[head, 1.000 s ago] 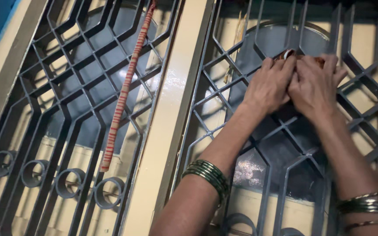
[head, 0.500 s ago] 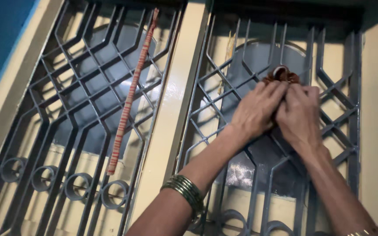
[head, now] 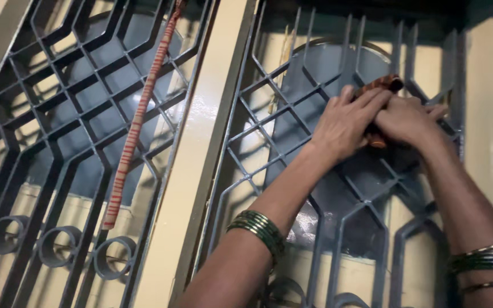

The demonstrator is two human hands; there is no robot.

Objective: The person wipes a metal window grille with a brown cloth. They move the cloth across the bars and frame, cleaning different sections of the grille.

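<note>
Against the right-hand window grille (head: 338,188), both my hands press together on a red-striped wrapped bundle (head: 381,84). Its long axis slants up to the right, its end poking out above my left hand (head: 346,122); my right hand (head: 409,121) clamps it from the right.

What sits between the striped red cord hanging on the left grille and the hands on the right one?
A cream-painted post separates the striped cord from the left hand, plus some right grille bars, seen in the head view.
</note>
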